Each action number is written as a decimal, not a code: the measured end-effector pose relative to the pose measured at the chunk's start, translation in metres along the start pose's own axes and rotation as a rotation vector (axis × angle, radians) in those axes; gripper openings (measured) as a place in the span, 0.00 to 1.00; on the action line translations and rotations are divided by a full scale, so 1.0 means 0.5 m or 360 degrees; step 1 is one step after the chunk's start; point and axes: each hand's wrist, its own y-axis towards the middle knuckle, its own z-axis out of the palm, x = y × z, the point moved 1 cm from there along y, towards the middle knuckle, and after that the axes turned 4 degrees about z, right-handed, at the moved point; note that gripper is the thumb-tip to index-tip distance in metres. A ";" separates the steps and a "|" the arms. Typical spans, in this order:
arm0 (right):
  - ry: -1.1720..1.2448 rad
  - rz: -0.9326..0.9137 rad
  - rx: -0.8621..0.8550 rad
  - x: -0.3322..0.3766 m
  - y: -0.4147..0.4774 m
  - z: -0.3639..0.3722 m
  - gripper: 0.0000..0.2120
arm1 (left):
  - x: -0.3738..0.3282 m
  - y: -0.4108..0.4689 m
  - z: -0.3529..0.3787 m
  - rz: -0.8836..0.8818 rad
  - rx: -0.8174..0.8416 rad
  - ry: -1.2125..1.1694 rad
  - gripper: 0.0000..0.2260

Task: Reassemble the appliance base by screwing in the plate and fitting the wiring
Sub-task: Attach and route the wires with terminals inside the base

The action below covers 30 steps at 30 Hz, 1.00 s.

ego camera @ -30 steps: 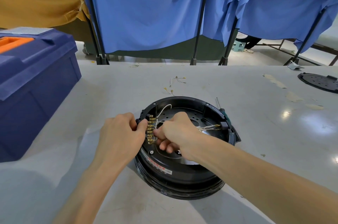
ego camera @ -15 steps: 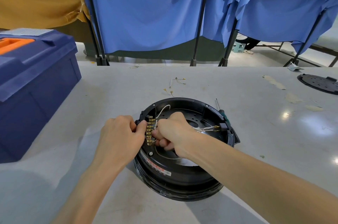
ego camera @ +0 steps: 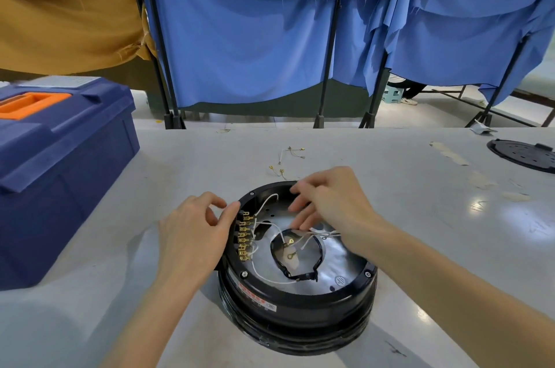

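Wiring step, by the look of it. Mid-table (ego camera: 435, 232), straight ahead and close: base (ego camera: 300, 307), open side up. Inside it, plate (ego camera: 342, 259) lying flat. Along the left wall, a strip of brass terminals (ego camera: 244, 235), with white wires (ego camera: 264, 203) running from there across the plate. Around the centre hole, a black loop (ego camera: 300, 276), and ring lugs (ego camera: 290, 242) lying free within. Screw heads visible on the black ring; whether the plate itself is fastened yet, cannot tell.

As for the left hand (ego camera: 192, 235): beside the base, thumb touching the rim by the terminals, fingers loosely curled, gripping nothing. As for the right hand (ego camera: 333, 202): above the far half of the interior, fingers spread and slack, tips blurred, nothing seen between them.

Next, probably: pick up one free lug with the right, lead it to its place, seat it. Calls for a fine pinch close to the lug and a steadying press from the left, to keep the base from turning. Worth staying clear of wires already on the strip; thin, likely springy, easily tugged off.

Elsewhere: spare wires (ego camera: 292, 153) beyond the base, toolbox (ego camera: 60, 172) far left, black disc (ego camera: 522, 154) far right.
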 end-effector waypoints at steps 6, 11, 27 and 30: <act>-0.0770 -0.0367 -0.0149 -0.028 0.083 -0.040 0.12 | 0.000 0.032 0.030 -0.0237 0.0229 -0.0536 0.07; -0.0878 -0.0308 -0.0124 -0.047 0.111 -0.027 0.17 | 0.013 0.061 0.041 -0.0195 0.0299 -0.0592 0.04; -0.0979 -0.0208 0.0063 -0.086 0.332 -0.011 0.16 | 0.031 0.089 0.044 -0.0072 0.0283 -0.0533 0.06; -0.1140 -0.0305 0.0024 -0.085 0.357 0.005 0.13 | 0.029 0.088 0.043 -0.0098 0.0275 -0.0558 0.05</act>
